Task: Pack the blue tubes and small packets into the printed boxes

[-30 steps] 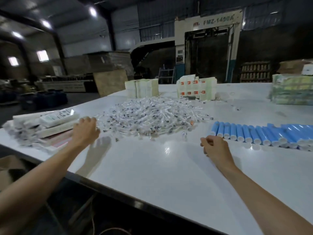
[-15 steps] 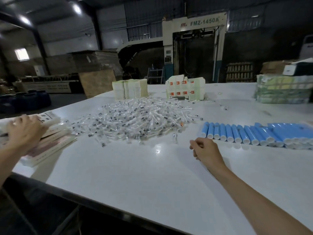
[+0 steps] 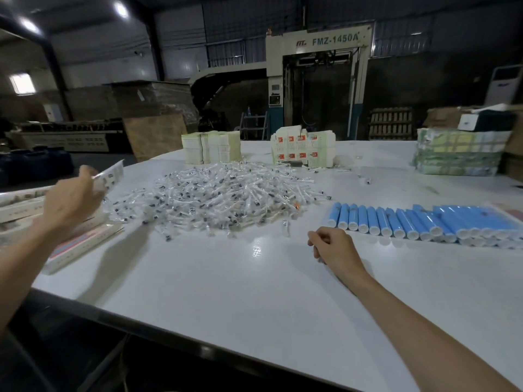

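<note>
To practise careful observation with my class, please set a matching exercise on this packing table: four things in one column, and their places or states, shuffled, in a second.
Column one
1 blue tubes
2 small packets
3 flat printed box
4 right hand

Column two
A heaped in the middle of the table
B held up by the left hand
C resting on the table, fingers curled
D laid in a row at the right

Pairs: 1-D, 2-A, 3-B, 4-C.

Worktop (image 3: pixel 226 292) open across lower centre of frame; packet heap (image 3: pixel 220 199) blocks centre, blue tubes (image 3: pixel 410 224) right, flat boxes (image 3: pixel 79 244) left edge.
</note>
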Demonstrator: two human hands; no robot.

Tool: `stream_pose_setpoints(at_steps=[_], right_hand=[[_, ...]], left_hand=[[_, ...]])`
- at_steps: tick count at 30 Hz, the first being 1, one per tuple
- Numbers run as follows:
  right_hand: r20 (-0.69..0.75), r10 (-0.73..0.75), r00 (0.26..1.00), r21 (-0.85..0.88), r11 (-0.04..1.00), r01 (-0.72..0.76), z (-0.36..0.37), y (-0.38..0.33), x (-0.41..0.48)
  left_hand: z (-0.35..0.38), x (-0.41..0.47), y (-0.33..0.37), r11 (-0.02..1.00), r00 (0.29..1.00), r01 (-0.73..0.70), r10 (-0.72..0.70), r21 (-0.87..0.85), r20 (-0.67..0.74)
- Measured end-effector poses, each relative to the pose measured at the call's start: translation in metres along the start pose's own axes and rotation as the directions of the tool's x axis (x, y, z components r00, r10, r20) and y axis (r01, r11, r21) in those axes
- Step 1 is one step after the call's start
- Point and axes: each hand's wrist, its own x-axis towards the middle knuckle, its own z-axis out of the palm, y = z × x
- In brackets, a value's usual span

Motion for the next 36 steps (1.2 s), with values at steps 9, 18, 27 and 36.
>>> stream_pose_setpoints(at_steps=[9, 18, 27, 36], right_hand=[[-0.075, 0.015, 0.997, -0.018, 1.0, -0.016, -0.002, -0.005, -0.002], [-0.156, -0.128, 0.979, -0.544, 0.839, 0.023, -0.014, -0.004, 0.044], [0.077, -0.037, 0.996, -0.913, 0.398, 0.085, -0.003, 0.006, 0.08], [0.136, -0.081, 0.987, -0.842, 0.515, 0.158, -0.009, -0.008, 0.024]], left_hand=[[0.009, -0.103, 0.183, 0.612, 0.842, 0.168, 0.319, -0.773, 0.436], [0.053, -0.183, 0.287, 0.19, 0.722, 0.402, 0.536, -0.895, 0.438], [0.065, -0.198, 0.283, -0.15, 0.623, 0.713, 0.585, -0.685, 0.52], [0.056, -0.206, 0.282, -0.114, 0.632, 0.666, 0.613, -0.738, 0.475]])
